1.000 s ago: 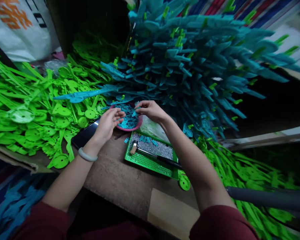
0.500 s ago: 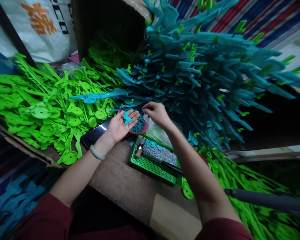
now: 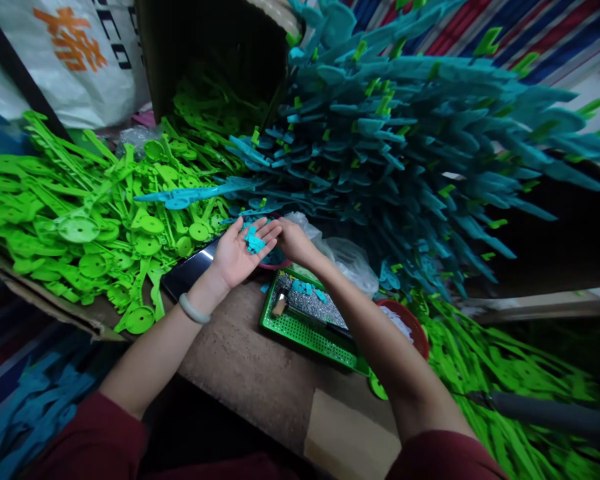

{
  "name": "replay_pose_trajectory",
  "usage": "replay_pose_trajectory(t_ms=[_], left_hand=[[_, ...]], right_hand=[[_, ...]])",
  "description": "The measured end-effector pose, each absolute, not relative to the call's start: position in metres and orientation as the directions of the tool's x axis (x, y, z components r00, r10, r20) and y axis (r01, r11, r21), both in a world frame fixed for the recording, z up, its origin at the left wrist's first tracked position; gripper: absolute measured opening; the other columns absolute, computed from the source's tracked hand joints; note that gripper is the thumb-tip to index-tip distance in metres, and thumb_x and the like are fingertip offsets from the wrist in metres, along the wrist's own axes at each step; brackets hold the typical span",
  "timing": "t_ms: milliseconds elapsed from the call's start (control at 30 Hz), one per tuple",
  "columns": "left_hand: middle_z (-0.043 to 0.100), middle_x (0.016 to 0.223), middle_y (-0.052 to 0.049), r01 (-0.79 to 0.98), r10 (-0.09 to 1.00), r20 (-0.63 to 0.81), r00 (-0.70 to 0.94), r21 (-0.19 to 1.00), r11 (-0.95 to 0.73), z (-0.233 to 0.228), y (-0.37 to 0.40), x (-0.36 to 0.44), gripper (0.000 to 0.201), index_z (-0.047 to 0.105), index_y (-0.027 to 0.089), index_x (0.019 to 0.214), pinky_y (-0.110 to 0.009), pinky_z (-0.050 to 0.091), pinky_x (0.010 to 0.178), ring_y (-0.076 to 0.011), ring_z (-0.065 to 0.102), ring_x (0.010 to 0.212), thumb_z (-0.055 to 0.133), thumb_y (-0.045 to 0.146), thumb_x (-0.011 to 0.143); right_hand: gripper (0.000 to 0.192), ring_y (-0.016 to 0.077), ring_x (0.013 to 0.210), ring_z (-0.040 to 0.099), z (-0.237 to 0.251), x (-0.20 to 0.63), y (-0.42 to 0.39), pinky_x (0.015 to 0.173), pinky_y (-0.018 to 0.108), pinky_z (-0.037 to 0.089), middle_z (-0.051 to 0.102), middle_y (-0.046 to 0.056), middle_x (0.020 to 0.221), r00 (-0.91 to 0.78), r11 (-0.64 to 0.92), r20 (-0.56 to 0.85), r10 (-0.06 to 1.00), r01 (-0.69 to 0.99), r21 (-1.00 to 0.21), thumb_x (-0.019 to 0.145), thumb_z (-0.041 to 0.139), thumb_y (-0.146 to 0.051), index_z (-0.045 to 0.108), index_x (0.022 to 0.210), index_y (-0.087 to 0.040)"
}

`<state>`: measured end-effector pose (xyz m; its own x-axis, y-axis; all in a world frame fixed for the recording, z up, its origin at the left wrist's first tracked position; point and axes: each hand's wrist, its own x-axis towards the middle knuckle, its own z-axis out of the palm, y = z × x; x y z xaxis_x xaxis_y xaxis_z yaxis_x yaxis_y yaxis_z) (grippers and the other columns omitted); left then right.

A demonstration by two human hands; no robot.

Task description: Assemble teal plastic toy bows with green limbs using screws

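My left hand (image 3: 237,253) is held palm up with its fingers stretched out, and a small heap of blue plastic pieces (image 3: 253,241) rests on it. Close by its fingertips is my right hand (image 3: 295,240), its fingers drawn together and turned away. What they hold, if anything, is hidden. Both hands are above a pink bowl (image 3: 276,265) of similar blue pieces, which they largely cover. Below stands a green tray (image 3: 305,345) with tiny silvery metal parts (image 3: 317,307), several blue pieces and a hammer (image 3: 281,303) lying across it.
Lime-green plastic parts (image 3: 95,230) are heaped at left, more (image 3: 510,373) at right. A big stack of blue plastic parts (image 3: 380,147) rises behind. Near my right forearm are a clear plastic bag (image 3: 353,263) and a red bowl (image 3: 420,331). A dark phone-like slab (image 3: 185,272) lies left, cardboard (image 3: 347,433) in front.
My right hand has moved down and slightly left, closer to my left fingertips, covering more of the pink bowl. The plastic bag and red bowl show more. My left hand has barely moved.
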<state>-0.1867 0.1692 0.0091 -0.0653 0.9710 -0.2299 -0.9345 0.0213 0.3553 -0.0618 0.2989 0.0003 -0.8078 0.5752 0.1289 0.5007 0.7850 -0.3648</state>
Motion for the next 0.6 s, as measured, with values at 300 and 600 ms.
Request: replay_pose_trajectory(t_ms=[300, 600], left_hand=[[0.072, 0.107, -0.012, -0.914, 0.949, -0.299, -0.103, 0.405, 0.028, 0.008, 0.172, -0.187, 0.029, 0.067, 0.011, 0.094, -0.027, 0.058, 0.086, -0.0173, 0.07, 0.102, 0.042, 0.022, 0.101], [0.059, 0.069, -0.002, -0.817, 0.901, -0.434, 0.01, 0.515, 0.258, 0.008, 0.166, -0.171, 0.022, 0.066, 0.01, 0.09, -0.014, 0.047, 0.044, -0.0057, 0.055, 0.05, 0.045, 0.008, 0.096]], right_hand=[[0.005, 0.0152, 0.061, 0.062, 0.023, -0.015, 0.298, 0.053, 0.026, 0.048, 0.059, 0.0, 0.066, -0.569, 0.455, 0.135, 0.811, 0.47, -0.756, 0.087, 0.043, -0.025, 0.045, 0.085, -0.021], [0.014, 0.0105, 0.059, 0.055, 0.023, 0.07, 0.228, 0.053, 0.025, 0.042, 0.058, -0.002, 0.068, -0.437, 0.221, 0.035, 0.899, 0.382, -0.898, 0.083, 0.06, -0.033, 0.058, 0.085, -0.018]])
